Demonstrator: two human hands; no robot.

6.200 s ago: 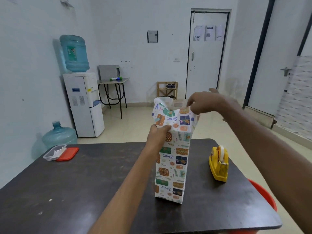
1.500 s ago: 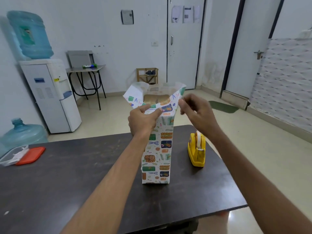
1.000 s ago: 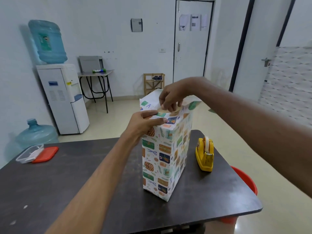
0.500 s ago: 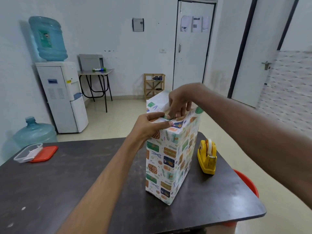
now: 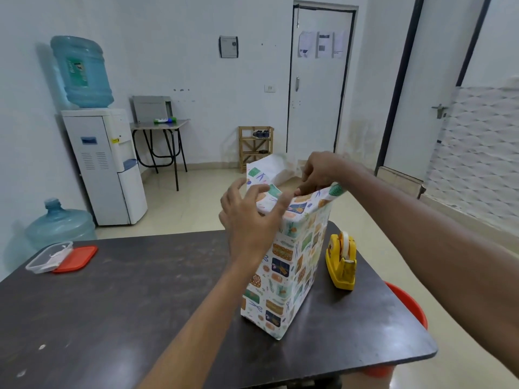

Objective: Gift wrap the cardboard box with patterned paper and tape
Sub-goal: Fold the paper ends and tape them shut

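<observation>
The box (image 5: pixel 283 265) stands upright on the surface (image 5: pixel 140 299) so its open top paper (image 5: pixel 266 175) faces both hands: left (image 5: pixel 250 220) spread, flattening a flap, right (image 5: pixel 320 171) pinching the far edge.

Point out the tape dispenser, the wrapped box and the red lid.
tape dispenser (image 5: pixel 340 262): head view, yellow body.
wrapped box (image 5: pixel 283 265): head view, patterned front face.
red lid (image 5: pixel 76 259): head view, flat top.

Patterned paper wrap (image 5: pixel 283 265), glossy dark table (image 5: pixel 140 304)
</observation>
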